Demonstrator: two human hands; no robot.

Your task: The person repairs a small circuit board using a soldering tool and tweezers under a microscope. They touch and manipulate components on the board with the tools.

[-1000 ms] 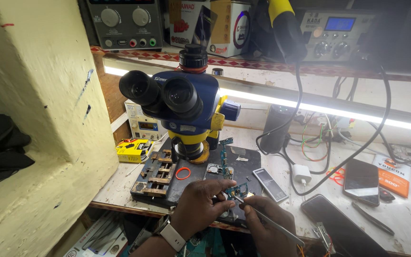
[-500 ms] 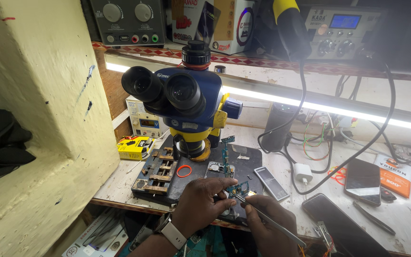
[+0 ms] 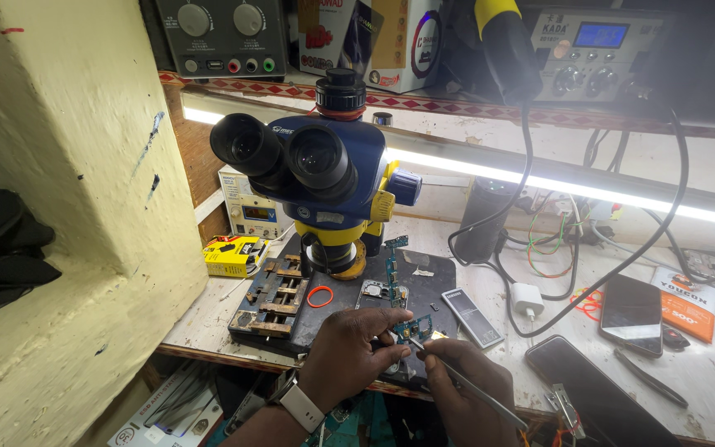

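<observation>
My left hand (image 3: 349, 352) pinches a small blue-green circuit board (image 3: 411, 328) at the front edge of a dark work mat (image 3: 337, 310). A light watch sits on that wrist. My right hand (image 3: 465, 389) grips a thin metal tweezers-like tool (image 3: 465, 382), whose tip touches the board. A second long circuit board (image 3: 393, 265) stands upright just behind, next to a small grey phone frame part (image 3: 376, 291). A blue and yellow stereo microscope (image 3: 324, 170) hangs over the mat.
A metal board holder (image 3: 275, 298) and an orange rubber ring (image 3: 319, 296) lie at the mat's left. A phone battery (image 3: 472, 318), white charger (image 3: 527, 300), two dark phones (image 3: 632, 313) (image 3: 597, 397) and cables lie right. Power supplies fill the shelf above. A yellow wall (image 3: 68, 207) stands left.
The view has tilted slightly. Both hands stay at the mat's front edge with the small board; the tool tip has shifted only a little on it.
</observation>
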